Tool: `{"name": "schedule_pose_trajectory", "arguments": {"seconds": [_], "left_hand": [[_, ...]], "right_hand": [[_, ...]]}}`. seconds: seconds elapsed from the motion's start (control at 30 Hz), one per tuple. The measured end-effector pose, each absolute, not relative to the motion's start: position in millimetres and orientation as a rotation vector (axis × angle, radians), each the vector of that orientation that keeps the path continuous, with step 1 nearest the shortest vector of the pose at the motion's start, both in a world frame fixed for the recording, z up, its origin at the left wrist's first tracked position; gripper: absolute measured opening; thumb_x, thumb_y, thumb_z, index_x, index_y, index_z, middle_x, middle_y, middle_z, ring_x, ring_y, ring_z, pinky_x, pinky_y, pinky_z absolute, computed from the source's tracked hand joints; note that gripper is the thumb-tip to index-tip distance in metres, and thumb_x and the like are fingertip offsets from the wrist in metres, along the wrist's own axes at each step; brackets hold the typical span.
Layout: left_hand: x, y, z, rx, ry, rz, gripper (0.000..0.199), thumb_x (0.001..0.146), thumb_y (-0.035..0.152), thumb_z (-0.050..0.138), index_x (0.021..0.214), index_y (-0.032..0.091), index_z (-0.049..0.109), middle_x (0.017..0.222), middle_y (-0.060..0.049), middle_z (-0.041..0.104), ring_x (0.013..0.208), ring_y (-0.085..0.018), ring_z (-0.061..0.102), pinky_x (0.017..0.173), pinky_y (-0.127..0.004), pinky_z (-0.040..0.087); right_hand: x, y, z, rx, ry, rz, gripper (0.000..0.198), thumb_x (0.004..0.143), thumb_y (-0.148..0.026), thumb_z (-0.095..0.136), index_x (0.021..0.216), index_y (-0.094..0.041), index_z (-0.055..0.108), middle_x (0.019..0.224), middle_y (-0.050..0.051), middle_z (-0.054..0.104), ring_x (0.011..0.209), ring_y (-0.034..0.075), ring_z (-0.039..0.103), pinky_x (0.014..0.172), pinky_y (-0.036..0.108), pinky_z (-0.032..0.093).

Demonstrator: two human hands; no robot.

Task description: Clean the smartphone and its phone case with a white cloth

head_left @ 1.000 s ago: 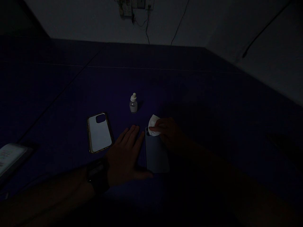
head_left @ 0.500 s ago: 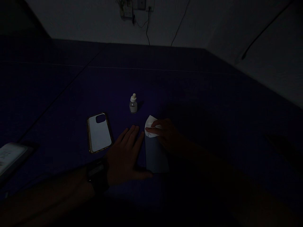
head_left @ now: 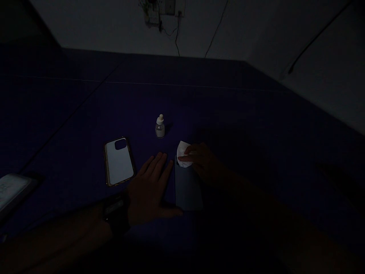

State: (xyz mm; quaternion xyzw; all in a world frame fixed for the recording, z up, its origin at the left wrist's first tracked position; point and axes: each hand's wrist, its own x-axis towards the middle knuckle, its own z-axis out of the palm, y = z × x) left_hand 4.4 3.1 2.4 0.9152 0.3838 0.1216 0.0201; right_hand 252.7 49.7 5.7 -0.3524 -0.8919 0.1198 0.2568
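Note:
A blue-grey phone (head_left: 188, 190) lies flat on the dark blue surface, its camera corner partly covered. Over its upper end, my right hand (head_left: 203, 161) presses a white wipe (head_left: 184, 152) with its fingers. My left hand (head_left: 149, 186), a dark watch on the wrist, rests flat with fingers stretched along the phone's left side; its thumb is at the phone's lower edge. Left of that hand lies a phone case (head_left: 119, 161) with a gold-brown rim and a camera cutout. A small dropper bottle (head_left: 160, 129) with a white cap stands upright beyond my hands.
At the far left edge sits a pale box-like object (head_left: 14, 188), partly cut off. Wall sockets (head_left: 170, 7) with hanging cables are at the back, and another black cable (head_left: 316, 40) runs down the right wall. The room is very dim.
My right hand has slid the wipe slightly to the right, so a bit of the phone's camera corner now shows. My left hand stays in place.

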Motion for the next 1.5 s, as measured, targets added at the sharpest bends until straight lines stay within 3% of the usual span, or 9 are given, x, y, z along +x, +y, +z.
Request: {"name": "schedule_pose_trajectory", "arguments": {"seconds": [0.17,0.33,0.5,0.63,0.77,0.87,1.2,1.33,1.5], "left_hand": [[5,2,3,2.846,1.198,0.373,0.126,0.069,0.096,0.047,0.150,0.000,0.037,0.156,-0.033,0.035,0.145,-0.047,0.033,0.115,-0.062,0.031],[4,3,2,2.853,1.187,0.382,0.125,0.069,0.096,0.047,0.150,0.001,0.037,0.157,-0.032,0.034,0.146,-0.047,0.033,0.116,-0.061,0.031],[4,3,-1,2.864,1.193,0.409,0.125,0.069,0.096,0.047,0.150,0.001,0.037,0.155,-0.032,0.036,0.145,-0.047,0.034,0.116,-0.062,0.031],[4,2,-2,2.859,1.192,0.428,0.126,0.068,0.096,0.047,0.150,0.001,0.037,0.157,-0.032,0.034,0.145,-0.047,0.033,0.115,-0.062,0.031],[3,3,-2,2.824,1.191,0.408,0.127,0.067,0.097,0.047,0.152,0.003,0.035,0.158,-0.030,0.033,0.146,-0.047,0.032,0.115,-0.062,0.031],[3,3,-1,2.826,1.192,0.422,0.127,0.067,0.096,0.048,0.152,0.003,0.035,0.158,-0.029,0.033,0.146,-0.046,0.032,0.116,-0.061,0.031],[5,2,-2,2.861,1.216,0.414,0.128,0.067,0.098,0.045,0.152,0.003,0.035,0.157,-0.031,0.035,0.145,-0.045,0.035,0.115,-0.060,0.033],[5,2,-3,2.837,1.212,0.453,0.127,0.067,0.096,0.049,0.152,0.003,0.035,0.158,-0.029,0.033,0.145,-0.045,0.034,0.116,-0.059,0.032],[5,2,0,2.829,1.205,0.433,0.126,0.067,0.097,0.048,0.151,0.004,0.036,0.157,-0.029,0.035,0.144,-0.046,0.036,0.114,-0.060,0.035]], "right_hand": [[254,50,3,-1.008,-2.434,0.324,0.051,0.088,-0.005,0.042,0.130,-0.022,0.065,0.125,0.012,0.060,0.114,0.027,0.053,0.099,0.050,0.042],[255,51,3,-0.996,-2.383,0.387,0.049,0.087,-0.003,0.042,0.121,-0.024,0.070,0.123,0.011,0.060,0.118,0.026,0.053,0.101,0.051,0.044],[254,51,5,-1.021,-2.438,0.340,0.049,0.090,-0.005,0.041,0.131,-0.019,0.065,0.126,0.015,0.058,0.117,0.028,0.053,0.102,0.054,0.043],[255,50,5,-1.029,-2.395,0.362,0.047,0.089,-0.004,0.040,0.121,-0.020,0.071,0.124,0.014,0.058,0.119,0.027,0.052,0.102,0.053,0.044],[253,51,1,-1.024,-2.412,0.379,0.050,0.088,-0.005,0.043,0.129,-0.022,0.066,0.126,0.013,0.057,0.119,0.028,0.052,0.103,0.055,0.044],[253,53,0,-1.044,-2.330,0.378,0.047,0.088,-0.004,0.041,0.123,-0.021,0.068,0.123,0.013,0.058,0.119,0.027,0.053,0.103,0.054,0.046],[291,18,68,-1.197,-2.403,0.215,0.048,0.092,-0.005,0.041,0.128,-0.026,0.065,0.128,0.010,0.057,0.119,0.026,0.057,0.097,0.045,0.053],[288,15,45,-1.138,-2.493,0.233,0.047,0.092,-0.005,0.040,0.129,-0.021,0.063,0.125,0.015,0.058,0.112,0.027,0.059,0.091,0.046,0.056],[277,31,12,-1.209,-2.452,0.226,0.051,0.093,-0.004,0.040,0.135,-0.023,0.061,0.124,0.015,0.060,0.114,0.028,0.057,0.096,0.051,0.052]]}}
